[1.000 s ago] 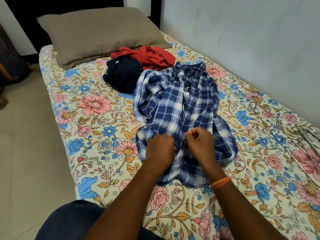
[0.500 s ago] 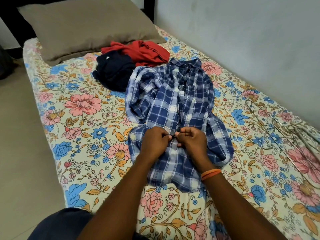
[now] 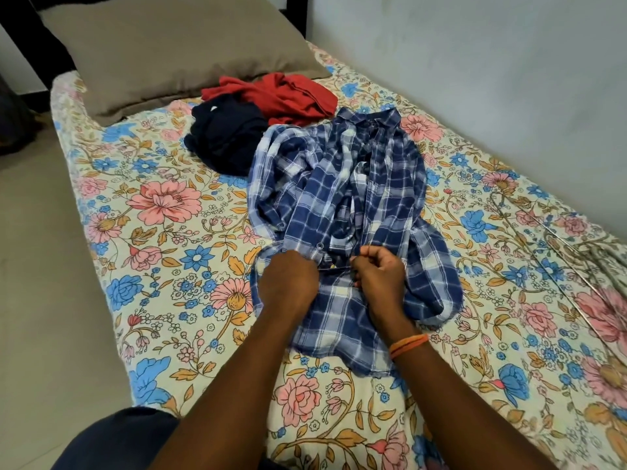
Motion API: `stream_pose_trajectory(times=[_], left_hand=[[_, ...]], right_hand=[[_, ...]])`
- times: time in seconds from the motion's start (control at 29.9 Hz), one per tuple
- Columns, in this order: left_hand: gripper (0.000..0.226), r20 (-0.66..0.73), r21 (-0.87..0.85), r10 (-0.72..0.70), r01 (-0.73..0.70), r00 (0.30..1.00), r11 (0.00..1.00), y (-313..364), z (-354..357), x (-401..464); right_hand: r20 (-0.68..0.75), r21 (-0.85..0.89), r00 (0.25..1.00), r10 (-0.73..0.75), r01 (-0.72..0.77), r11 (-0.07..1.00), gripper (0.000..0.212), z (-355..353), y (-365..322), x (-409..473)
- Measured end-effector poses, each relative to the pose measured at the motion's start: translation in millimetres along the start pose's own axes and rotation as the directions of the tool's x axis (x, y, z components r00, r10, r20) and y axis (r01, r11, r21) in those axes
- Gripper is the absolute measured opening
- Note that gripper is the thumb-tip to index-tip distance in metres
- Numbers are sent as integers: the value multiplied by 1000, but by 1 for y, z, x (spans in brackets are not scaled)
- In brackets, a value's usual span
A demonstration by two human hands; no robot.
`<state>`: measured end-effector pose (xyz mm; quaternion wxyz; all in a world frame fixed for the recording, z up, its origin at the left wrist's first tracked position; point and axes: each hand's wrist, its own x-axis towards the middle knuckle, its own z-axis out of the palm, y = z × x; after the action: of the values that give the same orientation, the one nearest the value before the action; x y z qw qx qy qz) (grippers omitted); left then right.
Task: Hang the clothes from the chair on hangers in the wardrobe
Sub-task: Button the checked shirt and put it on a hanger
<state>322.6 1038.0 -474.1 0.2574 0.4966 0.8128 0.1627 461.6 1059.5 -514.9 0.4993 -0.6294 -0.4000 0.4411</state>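
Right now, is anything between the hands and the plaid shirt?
Nothing visible: the left hand and right hand both already pinch the plaid shirt at its front opening.

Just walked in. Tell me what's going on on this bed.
A person is working on a blue plaid shirt spread flat on the floral bedsheet. The left hand and right hand both pinch its front edges near a button, apparently fastening or unfastening it. A navy garment and a red garment lie bunched beyond it, by the pillow. Thin wire hangers lie to the right. Nothing is hung yet.
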Motion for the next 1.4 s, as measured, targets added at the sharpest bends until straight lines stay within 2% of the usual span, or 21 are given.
stream_pose_trajectory(times=[0.07, 0.17, 0.27, 0.33, 0.43, 0.5, 0.6, 0.7, 0.8, 0.9, 0.97, 1.07, 1.4], left_hand=[[27, -18, 75, 25, -23, 1000, 997, -2, -4, -1], [24, -151, 193, 112, -82, 982, 978, 6, -9, -6], [42, -224, 322, 395, -315, 891, 893, 14, 2, 1], [34, -225, 285, 482, -416, 847, 863, 20, 8, 6], [20, -226, 275, 506, -444, 832, 853, 20, 19, 12], [17, -220, 205, 489, -450, 844, 869, 18, 25, 13], [15, -236, -34, 382, -400, 894, 916, 17, 24, 20], [16, -192, -133, 342, -370, 920, 920, 16, 23, 25], [18, -164, -277, 331, -365, 929, 889, 16, 19, 21], [13, -134, -414, 320, -346, 938, 842, 15, 13, 12], [12, -106, -453, 333, -343, 937, 823, 13, 15, 6], [14, -76, -489, 329, -323, 941, 810, 11, 21, -1], [15, -135, -508, 266, -297, 954, 808, 4, 27, -6]], right_hand=[[-7, 1, 1000, -3, 3, 1000, 15, 0, 1, 1], [-13, 19, 1000, -1, 2, 1000, 14, 2, 2, 3], [-14, 45, 1000, 13, -12, 999, 11, 3, 2, 4], [4, 89, 999, 41, -42, 995, 10, 2, 1, 5], [71, 179, 993, 98, -109, 978, 11, -3, -3, 6], [121, 268, 982, 145, -173, 948, 11, -9, -6, 8], [197, 409, 960, 200, -266, 873, 10, -18, -8, 9], [236, 442, 957, 169, -261, 858, 9, -20, -7, 7], [159, 327, 983, 94, -142, 934, 13, -14, -4, 1], [70, 33, 992, -105, 103, 994, 15, -6, 5, -10], [74, -122, 969, -235, 242, 962, 12, 0, 12, -18], [72, -125, 951, -302, 309, 943, 10, 4, 18, -25], [77, 140, 989, -128, 117, 983, 9, 4, 13, -30]])
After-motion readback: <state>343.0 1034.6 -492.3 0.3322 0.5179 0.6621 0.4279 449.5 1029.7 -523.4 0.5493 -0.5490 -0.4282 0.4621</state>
